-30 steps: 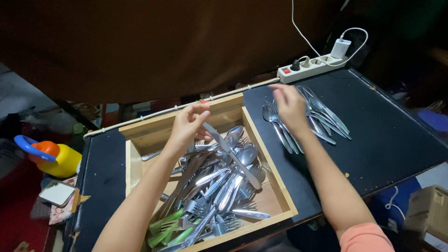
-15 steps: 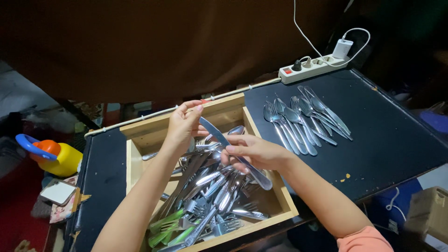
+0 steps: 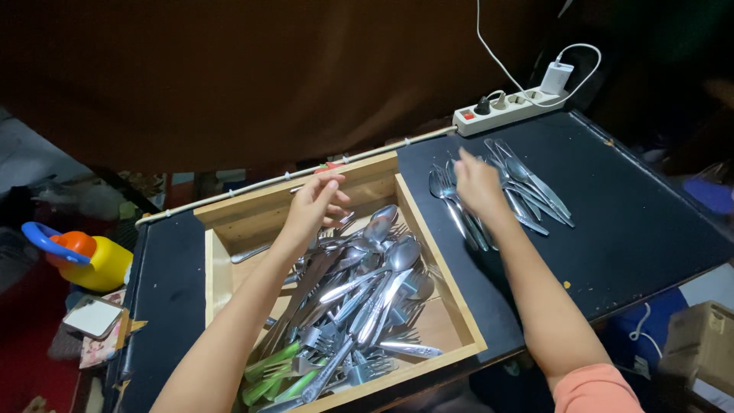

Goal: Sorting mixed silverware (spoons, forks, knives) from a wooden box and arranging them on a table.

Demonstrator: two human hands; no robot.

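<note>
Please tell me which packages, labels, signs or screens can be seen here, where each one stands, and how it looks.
Cardboard box: lower right corner, below the table edge; brown, boxy, with a pale label on its side.
Yellow bottle: far left, beside the table; rounded, yellow body, orange cap, blue handle.
Small flat packet: lower left, under the bottle; squarish, pale face with a brown border.
No signs or screens in view.

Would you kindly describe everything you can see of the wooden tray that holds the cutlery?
The wooden tray is a shallow, open-topped rectangular box of pale, unfinished-looking wood with thin upright walls. It sits flat but skewed on the black table, its near corner by the front edge. A loose heap of metal spoons and forks fills most of it, some with green handles. The left hand hovers over its far end.
</note>
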